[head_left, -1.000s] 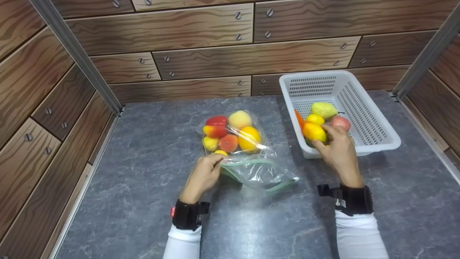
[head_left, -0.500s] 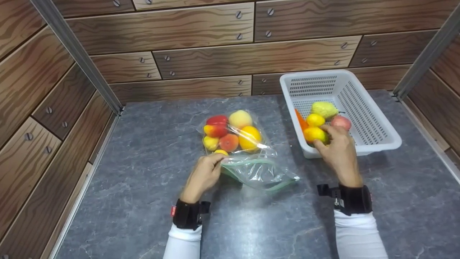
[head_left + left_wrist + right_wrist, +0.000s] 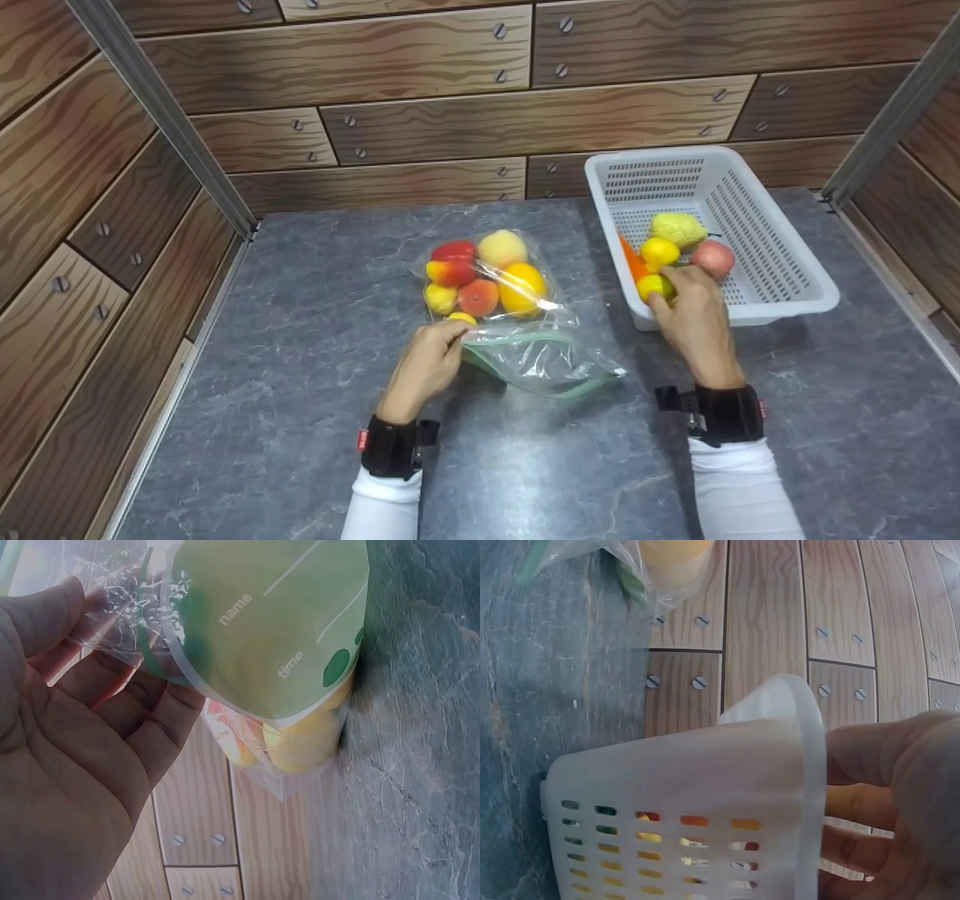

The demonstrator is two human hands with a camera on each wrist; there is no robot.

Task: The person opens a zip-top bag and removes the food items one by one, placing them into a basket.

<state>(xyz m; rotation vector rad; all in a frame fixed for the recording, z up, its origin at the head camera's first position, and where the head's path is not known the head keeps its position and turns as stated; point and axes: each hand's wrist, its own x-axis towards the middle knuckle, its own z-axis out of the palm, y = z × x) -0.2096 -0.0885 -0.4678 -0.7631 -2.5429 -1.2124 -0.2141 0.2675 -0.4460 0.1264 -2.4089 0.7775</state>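
My left hand (image 3: pixel 425 365) pinches the left edge of the mouth of a clear zip bag (image 3: pixel 540 360) with a green seal. In the left wrist view, a green label panel (image 3: pixel 270 630) marked "name" and "time" shows on the bag. Inside it are a red pepper (image 3: pixel 453 250), a pale peach (image 3: pixel 501 249), an orange (image 3: pixel 521 289) and several other fruits. My right hand (image 3: pixel 699 322) reaches over the near rim of a white basket (image 3: pixel 787 309). Its thumb and fingers grip a yellow-green mango (image 3: pixel 654 287), partly hidden by them.
Around the mango in the basket lie a carrot (image 3: pixel 631 257), a lemon (image 3: pixel 660 253), a bumpy yellow-green fruit (image 3: pixel 677 229) and a pink round fruit (image 3: pixel 713 259). Wood-patterned panels (image 3: pixel 420 135) enclose the grey marbled table (image 3: pixel 300 390) at the back and sides.
My right hand has shifted slightly left within the basket, and the mango has turned under its fingers, showing more of its green side. My left hand and the bag have stayed put.
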